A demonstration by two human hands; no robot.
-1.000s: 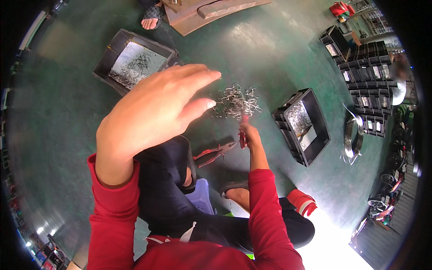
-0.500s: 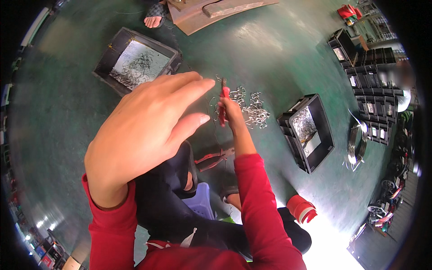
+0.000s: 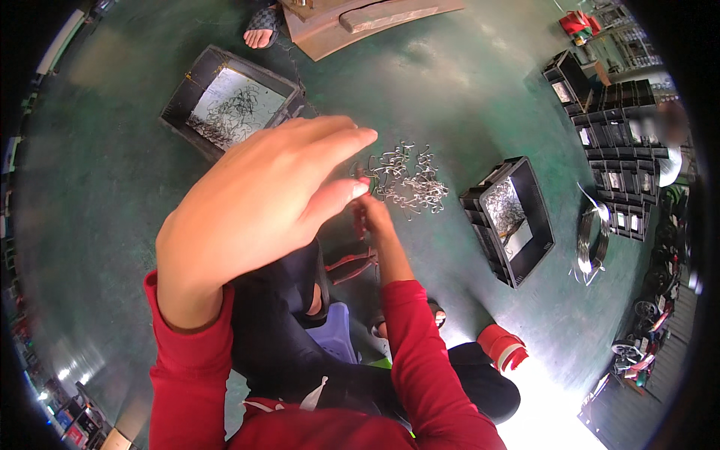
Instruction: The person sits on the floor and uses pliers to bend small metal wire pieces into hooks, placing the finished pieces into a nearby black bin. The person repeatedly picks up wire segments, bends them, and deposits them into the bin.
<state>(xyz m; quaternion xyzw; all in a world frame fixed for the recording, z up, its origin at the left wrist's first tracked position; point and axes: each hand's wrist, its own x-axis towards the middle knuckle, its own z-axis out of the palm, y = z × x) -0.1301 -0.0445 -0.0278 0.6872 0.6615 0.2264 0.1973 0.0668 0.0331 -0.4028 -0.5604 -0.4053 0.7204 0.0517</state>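
My left hand (image 3: 255, 199) is raised large in the foreground, its fingers stretched out and the thumb apart from them. Nothing shows between them, though the palm side is partly hidden. Beyond and below its thumb, my right hand (image 3: 377, 219) is closed around red-handled pliers (image 3: 359, 217), slightly blurred; my left hand covers part of them. On the green floor just past the right hand lies a loose heap of bent silver wire hooks (image 3: 420, 184). Nearer my feet rests a second red-handled pair of pliers (image 3: 346, 267).
Dark wire pieces lie in a black crate (image 3: 184, 101) at far left. Another black crate (image 3: 541, 225) with wire pieces stands at right, near a wire coil (image 3: 592, 244). Stacked crates (image 3: 626, 150) line the right side. A red cylinder (image 3: 501, 345) sits by my right knee. Someone's sandalled foot (image 3: 259, 36) shows at the top.
My right hand has drawn back toward me with the pliers, away from the hooks. My left hand has shifted slightly right and now overlaps the pliers.
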